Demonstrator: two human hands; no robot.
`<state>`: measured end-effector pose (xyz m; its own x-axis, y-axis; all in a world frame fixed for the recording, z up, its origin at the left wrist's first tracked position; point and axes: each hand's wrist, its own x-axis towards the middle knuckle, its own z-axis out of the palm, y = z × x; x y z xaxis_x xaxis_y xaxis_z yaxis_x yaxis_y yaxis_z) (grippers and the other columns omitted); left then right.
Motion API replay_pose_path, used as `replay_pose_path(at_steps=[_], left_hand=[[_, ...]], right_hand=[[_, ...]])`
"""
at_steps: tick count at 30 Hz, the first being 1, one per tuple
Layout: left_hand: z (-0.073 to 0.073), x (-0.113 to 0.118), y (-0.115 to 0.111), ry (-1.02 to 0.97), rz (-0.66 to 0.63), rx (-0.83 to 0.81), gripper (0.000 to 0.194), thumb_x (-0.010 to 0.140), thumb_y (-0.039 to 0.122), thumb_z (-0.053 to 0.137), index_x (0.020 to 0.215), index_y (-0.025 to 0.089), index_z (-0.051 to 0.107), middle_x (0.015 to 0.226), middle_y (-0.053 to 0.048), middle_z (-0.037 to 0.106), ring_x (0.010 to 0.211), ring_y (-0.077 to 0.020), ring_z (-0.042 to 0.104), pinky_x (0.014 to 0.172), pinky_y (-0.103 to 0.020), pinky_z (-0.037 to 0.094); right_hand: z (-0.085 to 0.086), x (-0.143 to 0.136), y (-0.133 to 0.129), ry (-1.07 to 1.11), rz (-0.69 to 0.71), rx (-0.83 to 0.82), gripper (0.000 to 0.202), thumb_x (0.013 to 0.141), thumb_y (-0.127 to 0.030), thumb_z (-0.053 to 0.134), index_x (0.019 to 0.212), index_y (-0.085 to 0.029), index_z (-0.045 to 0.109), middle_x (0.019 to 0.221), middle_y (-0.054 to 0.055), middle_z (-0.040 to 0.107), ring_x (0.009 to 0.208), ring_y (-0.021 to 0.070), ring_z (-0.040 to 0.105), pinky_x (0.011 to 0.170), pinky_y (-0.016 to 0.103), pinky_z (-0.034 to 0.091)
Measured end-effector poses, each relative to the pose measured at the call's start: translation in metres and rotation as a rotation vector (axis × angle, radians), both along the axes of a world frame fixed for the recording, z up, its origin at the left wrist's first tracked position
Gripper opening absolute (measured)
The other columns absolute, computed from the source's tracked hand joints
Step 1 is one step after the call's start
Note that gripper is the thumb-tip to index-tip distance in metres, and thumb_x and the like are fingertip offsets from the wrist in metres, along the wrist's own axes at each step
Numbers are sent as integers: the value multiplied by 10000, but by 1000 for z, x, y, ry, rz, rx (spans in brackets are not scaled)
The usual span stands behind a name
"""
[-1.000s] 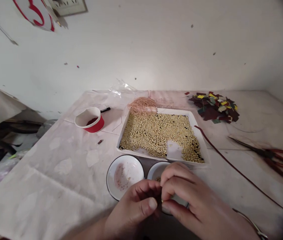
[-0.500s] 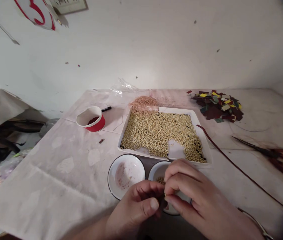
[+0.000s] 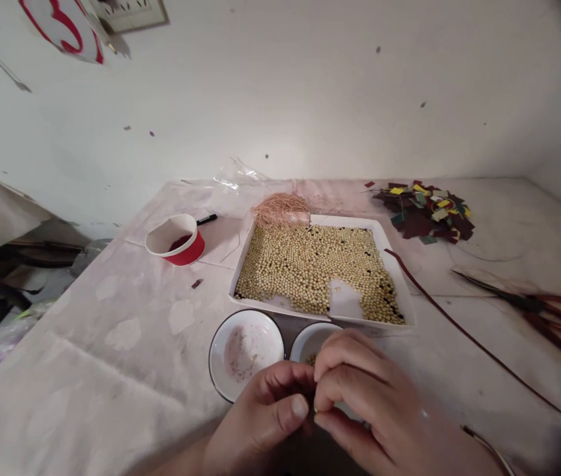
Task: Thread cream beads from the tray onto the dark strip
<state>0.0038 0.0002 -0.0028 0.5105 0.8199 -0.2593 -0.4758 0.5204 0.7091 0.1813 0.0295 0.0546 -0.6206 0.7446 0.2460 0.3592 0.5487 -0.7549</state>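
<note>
My right hand [image 3: 369, 396] is closed in a pinch, with a tiny pale yellow bead [image 3: 316, 411] just showing between thumb and fingertip. Facing it, my left hand [image 3: 265, 413] has its fingers curled and the thumb bent over; anything held inside is hidden. Both hands meet over a white bowl [image 3: 302, 344], which they partly cover, and some small brownish beads show inside. Left of it stands a dark-rimmed white bowl [image 3: 218, 330] with reddish bits in its bottom. Behind the bowls lies a white tray [image 3: 347, 301] of pale yellow beads [image 3: 300, 264], some of them dark.
A red and white paper cup [image 3: 188, 251] stands at left beside a black marker [image 3: 207, 219]. Pinkish string [image 3: 280, 210] lies on the tray's back corner. Dark coloured scraps [image 3: 423, 215], a dark red strip [image 3: 458, 324] and scissors [image 3: 523, 301] lie at right.
The whole view has shifted slightly, so the things on the table appear a little further left. My hands remain together over the bowl, with the right fingers still pinched.
</note>
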Motion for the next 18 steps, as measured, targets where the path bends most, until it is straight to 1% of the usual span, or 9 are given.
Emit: replay_pose_path(at_steps=[4,8,13,18], left_hand=[[-3,0,0,5,-1,5,347,750,430,685,964,156,674,665,5,525,584,-81,413,562,-213,293],[-5,-1,0,6,-9,6,342,758,413,685,990,162,661,637,11,529,572,-80,427,558,-209,300],[-8,-1,1,-14,13,-17,204,782,359,674,853,169,651,599,27,517,538,-61,419,525,-186,287],[-13,-1,1,1,23,-28,182,785,336,674,770,167,609,584,30,528,505,-55,423,506,-183,302]], right_hand=[[1,1,2,12,-11,-11,198,786,-42,620,795,-201,501,882,-32,546,880,110,520,770,229,432],[0,2,4,3,-9,-27,208,781,-39,633,791,-197,497,896,-31,541,893,112,516,775,233,424],[-2,2,4,2,-15,-31,212,779,-40,641,800,-198,500,901,-36,541,898,109,510,781,230,416],[-3,2,5,-18,-16,-36,195,795,-49,618,786,-197,492,902,-31,541,908,116,507,789,246,416]])
